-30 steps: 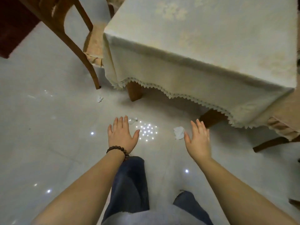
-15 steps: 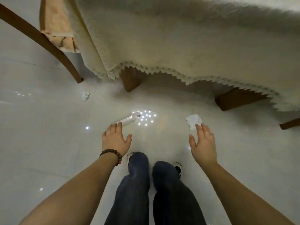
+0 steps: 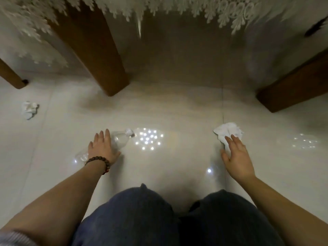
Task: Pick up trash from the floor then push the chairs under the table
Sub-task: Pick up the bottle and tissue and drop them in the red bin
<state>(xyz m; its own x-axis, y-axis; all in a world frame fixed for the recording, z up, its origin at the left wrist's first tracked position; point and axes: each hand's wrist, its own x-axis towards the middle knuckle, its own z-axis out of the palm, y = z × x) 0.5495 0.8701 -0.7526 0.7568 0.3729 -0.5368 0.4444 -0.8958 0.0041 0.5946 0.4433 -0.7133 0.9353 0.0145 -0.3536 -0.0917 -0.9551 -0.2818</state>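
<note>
Two knees (image 3: 174,215) in dark trousers fill the near edge, lower and closer to the floor (image 3: 168,166) than half a second ago, and both hands have come down onto the trash they were only reaching toward. The left hand (image 3: 103,148), with a bead bracelet (image 3: 97,161) at the wrist, lies palm-down over the middle of a clear bottle (image 3: 122,139), fingers nearly straight and laid across it, the thumb beside it on the floor; no closed grasp shows. The bottle lies flat, its long axis running from lower left to upper right, cap end pointing up and right toward the table. The right hand (image 3: 236,155) is spread flat, fingertips touching the near edge of a crumpled tissue (image 3: 227,131), not yet pinching it. Farther left a second tissue (image 3: 29,109) lies alone. Beyond stand wooden legs (image 3: 99,55) under the tablecloth's lace fringe (image 3: 159,8).
</note>
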